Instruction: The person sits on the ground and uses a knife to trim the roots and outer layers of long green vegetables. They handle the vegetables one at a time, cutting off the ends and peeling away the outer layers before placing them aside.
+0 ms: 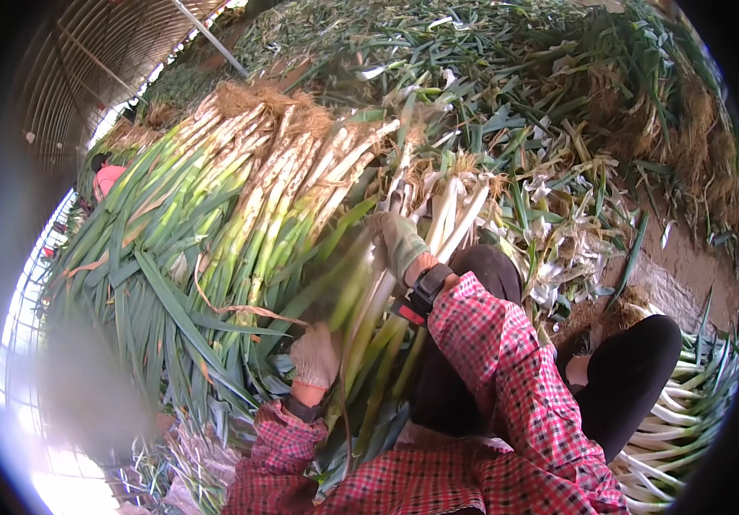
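My right hand (400, 241), in a pale work glove, is closed around the white stalk of a leek (406, 158) with its roots pointing away from me. A small dark object (397, 198) shows at its fingertips, too blurred to name. My left hand (315, 358), also gloved, is lower down beside the green leek leaves (359, 335) across my lap. Its fingers are partly hidden, so their grip is unclear. A withered brown leaf strip (250, 310) runs up to that hand. Several peeled white leeks (456, 215) lie just past my right hand.
A large row of untrimmed, soil-stained leeks (260, 187) lies on the left. Stripped leaves and skins (549, 225) litter the ground ahead and right. Peeled leeks (659, 431) are stacked behind my right knee (633, 373). A person (109, 177) is at the far left, near the curved greenhouse frame (112, 58).
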`<state>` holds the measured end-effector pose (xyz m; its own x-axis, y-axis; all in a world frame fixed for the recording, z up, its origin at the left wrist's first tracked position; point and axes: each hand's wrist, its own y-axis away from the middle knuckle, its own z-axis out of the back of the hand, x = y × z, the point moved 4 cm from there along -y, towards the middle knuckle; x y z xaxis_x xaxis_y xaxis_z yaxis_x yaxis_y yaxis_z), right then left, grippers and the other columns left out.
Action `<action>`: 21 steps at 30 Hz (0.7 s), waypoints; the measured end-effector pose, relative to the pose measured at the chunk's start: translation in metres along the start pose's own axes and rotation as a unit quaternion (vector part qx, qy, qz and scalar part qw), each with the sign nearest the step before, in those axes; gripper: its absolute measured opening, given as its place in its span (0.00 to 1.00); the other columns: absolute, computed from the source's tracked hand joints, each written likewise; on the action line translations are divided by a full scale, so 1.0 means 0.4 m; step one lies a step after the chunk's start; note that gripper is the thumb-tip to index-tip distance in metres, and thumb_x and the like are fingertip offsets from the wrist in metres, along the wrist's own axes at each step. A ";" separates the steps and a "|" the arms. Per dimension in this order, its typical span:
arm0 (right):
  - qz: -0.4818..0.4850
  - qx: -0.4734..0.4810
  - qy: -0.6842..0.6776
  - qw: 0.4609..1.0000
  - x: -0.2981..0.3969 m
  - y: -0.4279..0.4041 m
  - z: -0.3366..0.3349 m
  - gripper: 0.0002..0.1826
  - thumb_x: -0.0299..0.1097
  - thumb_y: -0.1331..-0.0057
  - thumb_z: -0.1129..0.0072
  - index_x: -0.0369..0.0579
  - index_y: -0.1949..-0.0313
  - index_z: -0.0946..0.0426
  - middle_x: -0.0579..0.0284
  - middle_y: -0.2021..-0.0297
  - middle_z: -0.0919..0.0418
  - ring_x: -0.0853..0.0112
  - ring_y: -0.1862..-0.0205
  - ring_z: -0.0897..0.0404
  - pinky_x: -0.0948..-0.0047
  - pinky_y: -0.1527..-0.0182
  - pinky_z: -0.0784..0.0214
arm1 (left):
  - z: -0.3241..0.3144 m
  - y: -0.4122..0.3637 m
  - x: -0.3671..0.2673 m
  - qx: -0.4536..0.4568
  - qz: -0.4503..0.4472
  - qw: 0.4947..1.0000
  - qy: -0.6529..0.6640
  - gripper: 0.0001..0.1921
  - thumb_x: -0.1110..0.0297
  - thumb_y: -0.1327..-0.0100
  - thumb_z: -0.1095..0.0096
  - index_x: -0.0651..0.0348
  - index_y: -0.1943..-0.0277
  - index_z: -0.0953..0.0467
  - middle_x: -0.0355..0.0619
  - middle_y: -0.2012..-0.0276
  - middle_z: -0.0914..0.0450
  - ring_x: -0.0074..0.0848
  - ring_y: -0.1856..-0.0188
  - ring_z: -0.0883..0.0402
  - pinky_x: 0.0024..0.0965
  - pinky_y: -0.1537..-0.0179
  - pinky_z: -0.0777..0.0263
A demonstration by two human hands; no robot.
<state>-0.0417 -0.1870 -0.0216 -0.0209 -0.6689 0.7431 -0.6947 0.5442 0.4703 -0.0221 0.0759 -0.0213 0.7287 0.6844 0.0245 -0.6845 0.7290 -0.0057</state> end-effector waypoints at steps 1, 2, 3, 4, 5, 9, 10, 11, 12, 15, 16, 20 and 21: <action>0.010 0.033 -0.022 0.999 0.009 -0.010 0.004 0.09 0.34 0.37 0.39 0.41 0.70 0.24 0.65 0.83 0.31 0.73 0.88 0.36 0.71 0.85 0.44 | -0.001 -0.001 -0.001 0.008 0.007 1.000 -0.007 0.13 0.61 0.35 0.41 0.64 0.58 0.26 0.62 0.64 0.19 0.56 0.64 0.16 0.54 0.63 0.23; 0.011 0.044 -0.010 0.999 0.019 -0.022 0.011 0.09 0.34 0.37 0.39 0.40 0.70 0.24 0.65 0.83 0.31 0.72 0.88 0.36 0.71 0.86 0.44 | -0.001 -0.002 -0.003 0.015 0.011 1.000 -0.015 0.12 0.62 0.35 0.41 0.64 0.58 0.26 0.62 0.63 0.19 0.56 0.63 0.16 0.54 0.63 0.23; 0.013 0.055 0.002 0.998 0.028 -0.033 0.014 0.10 0.34 0.37 0.39 0.40 0.71 0.24 0.64 0.83 0.31 0.72 0.89 0.36 0.71 0.87 0.45 | -0.001 -0.003 -0.005 0.019 0.014 1.000 -0.003 0.13 0.62 0.35 0.40 0.64 0.57 0.27 0.63 0.63 0.19 0.57 0.62 0.17 0.55 0.62 0.24; 0.006 0.041 -0.004 0.999 0.036 -0.043 0.022 0.10 0.34 0.36 0.40 0.40 0.71 0.25 0.64 0.83 0.31 0.71 0.89 0.36 0.70 0.87 0.44 | -0.002 -0.005 -0.009 0.022 0.015 1.000 0.008 0.14 0.61 0.35 0.40 0.65 0.57 0.28 0.64 0.63 0.20 0.58 0.62 0.18 0.56 0.62 0.25; 0.000 0.028 -0.011 1.000 0.043 -0.053 0.028 0.10 0.34 0.36 0.41 0.40 0.71 0.25 0.63 0.84 0.31 0.70 0.90 0.35 0.69 0.88 0.43 | -0.004 -0.007 -0.009 0.029 0.028 0.999 0.013 0.15 0.61 0.36 0.39 0.65 0.56 0.28 0.64 0.63 0.20 0.58 0.61 0.19 0.57 0.61 0.26; -0.027 0.007 -0.015 1.000 0.069 -0.069 0.041 0.11 0.35 0.34 0.43 0.41 0.70 0.27 0.61 0.83 0.31 0.67 0.92 0.34 0.66 0.91 0.40 | -0.016 -0.018 -0.014 0.034 0.061 0.998 0.001 0.16 0.61 0.37 0.38 0.65 0.55 0.29 0.63 0.62 0.20 0.57 0.61 0.18 0.57 0.60 0.26; -0.033 0.019 -0.006 0.999 0.071 -0.065 0.040 0.11 0.35 0.34 0.43 0.41 0.70 0.27 0.61 0.83 0.32 0.67 0.92 0.35 0.66 0.91 0.39 | -0.020 -0.021 -0.014 0.033 0.059 0.998 -0.004 0.16 0.62 0.37 0.38 0.65 0.54 0.29 0.63 0.61 0.20 0.57 0.61 0.18 0.57 0.60 0.26; -0.039 0.030 0.003 0.999 0.072 -0.058 0.037 0.11 0.35 0.34 0.43 0.41 0.71 0.27 0.60 0.83 0.32 0.67 0.92 0.35 0.66 0.91 0.39 | -0.024 -0.023 -0.014 0.031 0.058 0.998 -0.006 0.17 0.62 0.37 0.37 0.65 0.54 0.30 0.63 0.61 0.21 0.56 0.61 0.18 0.57 0.59 0.25; -0.024 0.044 0.002 0.999 0.072 -0.041 0.040 0.12 0.36 0.34 0.41 0.41 0.70 0.27 0.61 0.83 0.31 0.68 0.92 0.34 0.66 0.91 0.39 | -0.026 -0.025 -0.013 0.020 0.049 0.998 -0.015 0.18 0.61 0.37 0.37 0.65 0.53 0.30 0.62 0.60 0.21 0.55 0.60 0.18 0.55 0.59 0.25; -0.034 0.015 0.103 0.994 0.040 0.025 0.029 0.12 0.37 0.34 0.39 0.41 0.69 0.26 0.62 0.83 0.30 0.69 0.92 0.33 0.67 0.91 0.40 | -0.034 -0.027 -0.008 -0.008 0.021 1.000 -0.016 0.20 0.60 0.38 0.36 0.64 0.51 0.31 0.61 0.58 0.22 0.53 0.57 0.18 0.53 0.58 0.24; -0.070 0.066 0.034 0.995 0.008 0.080 0.044 0.12 0.36 0.35 0.38 0.41 0.69 0.26 0.63 0.83 0.29 0.70 0.91 0.32 0.68 0.91 0.40 | -0.037 -0.029 -0.006 -0.017 0.011 1.000 -0.004 0.21 0.61 0.38 0.35 0.65 0.50 0.33 0.63 0.58 0.23 0.55 0.57 0.19 0.54 0.57 0.25; -0.181 0.126 -0.108 0.969 -0.092 0.251 0.032 0.12 0.35 0.31 0.44 0.38 0.65 0.31 0.60 0.82 0.30 0.65 0.94 0.33 0.64 0.93 0.36 | -0.056 -0.046 0.011 -0.012 0.043 0.998 0.032 0.22 0.60 0.41 0.33 0.63 0.49 0.30 0.62 0.56 0.22 0.57 0.55 0.19 0.54 0.56 0.25; -0.208 0.139 -0.117 0.961 -0.113 0.296 0.037 0.12 0.35 0.31 0.43 0.39 0.66 0.32 0.60 0.82 0.31 0.65 0.94 0.34 0.63 0.93 0.36 | -0.059 -0.051 0.016 -0.005 0.054 0.998 0.039 0.22 0.59 0.42 0.32 0.62 0.50 0.29 0.61 0.56 0.21 0.56 0.54 0.19 0.55 0.55 0.25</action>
<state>-0.1336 -0.1000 -0.0067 0.1627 -0.9123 0.3758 -0.8424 0.0698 0.5343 -0.0028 0.0657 -0.0445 0.6502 0.7578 -0.0545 -0.7593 0.6506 -0.0141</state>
